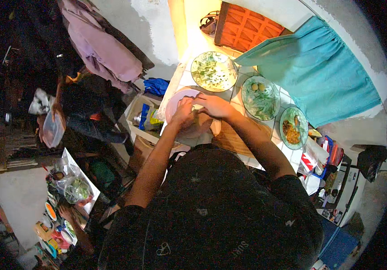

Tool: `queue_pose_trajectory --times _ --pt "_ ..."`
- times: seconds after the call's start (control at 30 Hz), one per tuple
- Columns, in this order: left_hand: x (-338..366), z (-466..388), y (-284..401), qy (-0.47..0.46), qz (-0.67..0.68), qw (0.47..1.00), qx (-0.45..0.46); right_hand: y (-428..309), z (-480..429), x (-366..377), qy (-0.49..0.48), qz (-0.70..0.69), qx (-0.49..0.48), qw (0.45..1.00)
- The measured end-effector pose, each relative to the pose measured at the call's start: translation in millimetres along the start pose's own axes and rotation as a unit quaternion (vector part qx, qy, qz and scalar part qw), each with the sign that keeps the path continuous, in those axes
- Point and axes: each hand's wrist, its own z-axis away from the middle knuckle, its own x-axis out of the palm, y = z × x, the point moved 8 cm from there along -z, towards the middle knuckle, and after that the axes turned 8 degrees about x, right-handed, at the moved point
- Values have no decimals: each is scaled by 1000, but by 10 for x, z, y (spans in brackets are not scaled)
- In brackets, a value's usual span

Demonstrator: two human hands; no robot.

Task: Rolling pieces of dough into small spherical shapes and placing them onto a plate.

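Observation:
My left hand [184,110] and my right hand [214,105] meet over a pale pink plastic basin [173,100] on the white-tiled counter [245,71]. Between their fingers is a small pale yellowish-green piece [197,107], perhaps food; the fingers hide much of it. A brown wooden board [235,136] lies beside the basin, under my right forearm. Behind the hands stands a plate of chopped greens [213,71]. Further right is a glass plate with leafy greens [262,105] and two round yellowish items [258,86]. Next to it, a smaller plate [294,128] holds orange-brown food and a spoon.
A teal curtain [332,74] hangs at the counter's right edge. An orange latticed block [250,25] stands at the back. Left of the basin is a cream crate [136,114] with packets. At lower left, another person's arm [78,226] reaches over a cluttered table [93,189].

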Motion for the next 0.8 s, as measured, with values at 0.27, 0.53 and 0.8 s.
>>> queue_pose_trajectory --times 0.27,0.53,0.8 --pt "-17 -30 92 -44 -10 992 117 106 -37 -9 22 -57 11 998" --pt "-21 -5 272 73 -134 981 119 369 3 59 75 -111 230 964" --pt "-94 -18 454 116 -207 967 89 718 214 173 -13 -475 400 784"
